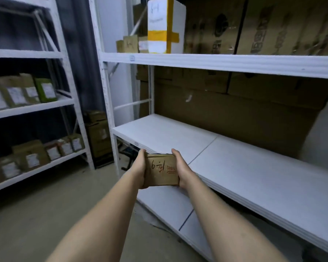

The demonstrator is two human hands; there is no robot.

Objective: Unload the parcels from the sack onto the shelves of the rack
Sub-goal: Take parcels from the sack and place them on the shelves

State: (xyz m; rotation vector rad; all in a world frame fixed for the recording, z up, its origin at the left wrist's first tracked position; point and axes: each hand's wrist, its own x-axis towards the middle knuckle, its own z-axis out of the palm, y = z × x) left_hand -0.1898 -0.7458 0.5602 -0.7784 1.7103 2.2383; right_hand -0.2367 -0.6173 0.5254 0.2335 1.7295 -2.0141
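**Parcel held at the middle shelf's front edge**

Parcel (161, 170) in hand: a small brown cardboard box with red and black handwriting on its top face. We hold it out in front of us, over the near left end of the rack's middle shelf (235, 163), not yet set down. Our left hand (140, 168) grips its left side and our right hand (182, 170) grips its right side; on both, the fingers wrap under or behind the box and are mostly hidden.

We judge it light and stiff: it is small, its edges look crisp, and nothing sags. Plain cardboard should not slip in bare hands. Holding the two opposite sides, as we do, looks sound; one hand would probably do.

Its top face is tilted toward us. Its long axis runs near to far, away from us toward the back of the shelf, and the writing reads sideways from here.

Far up on the top shelf stands a white box with yellow tape (166, 25). Labelled parcels (23, 93) fill the left rack. We cannot see the sack.
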